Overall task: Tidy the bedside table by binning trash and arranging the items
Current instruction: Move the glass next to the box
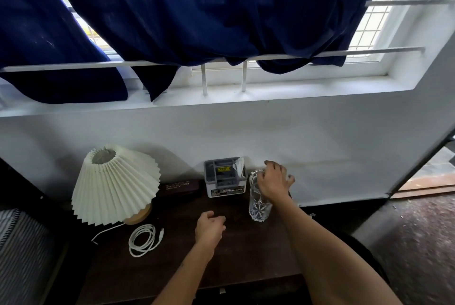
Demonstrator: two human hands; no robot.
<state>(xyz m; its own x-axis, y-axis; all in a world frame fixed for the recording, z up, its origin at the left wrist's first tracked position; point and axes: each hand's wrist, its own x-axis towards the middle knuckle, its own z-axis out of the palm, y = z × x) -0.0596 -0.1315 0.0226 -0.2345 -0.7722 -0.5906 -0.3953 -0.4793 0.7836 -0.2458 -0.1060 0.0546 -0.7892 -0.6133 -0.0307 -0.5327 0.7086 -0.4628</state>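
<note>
While my right hand (273, 179) grips the rim of the tall cut-glass tumbler (259, 200) from above, fingers curled over its mouth, the glass stands near the back right of the dark bedside table (246, 255), just beside the grey organiser box (225, 179) and close to the wall. I judge the main danger to be the hold itself: a top-down pinch on smooth glass gives little purchase, and if I lift or slide it carelessly it could slip, tip against the box, or go off the right edge, which lies not far from it. I cannot tell whether it holds any liquid; if it does, a tilt would spill onto the wood. A scrap of white tissue (238, 165) pokes from the box and could be dragged out by my wrist. My left hand (209, 228) hovers loosely half-closed over the table's middle, holding nothing, and a sweep leftward might snag the coiled white cable (144, 239) or the lamp's cord, tugging the pleated lamp (114, 184). A dark flat case (178, 187) sits behind, against the wall.
</note>
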